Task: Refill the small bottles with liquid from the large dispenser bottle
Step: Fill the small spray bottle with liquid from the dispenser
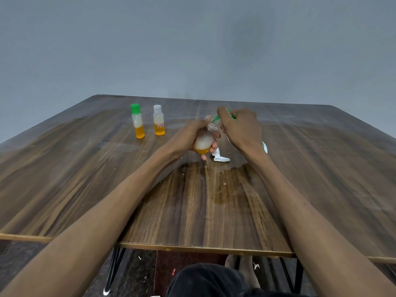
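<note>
My left hand [189, 136] grips a small clear bottle [203, 141], tilted right, with orange liquid at its bottom and foam above; its threaded neck is uncovered. My right hand [241, 125] pinches a green cap [216, 118] right at that neck. Two more small bottles stand upright at the far left: one with a green cap [137, 122] and one with a white cap [158, 121], both part full of orange liquid. A white and green object [265, 147] shows behind my right wrist, mostly hidden.
The wooden table [107, 179] has a wet patch [222, 185] of spilled liquid just in front of my hands. A small white piece [220, 157] lies on the table below the held bottle. A grey wall rises behind the far edge.
</note>
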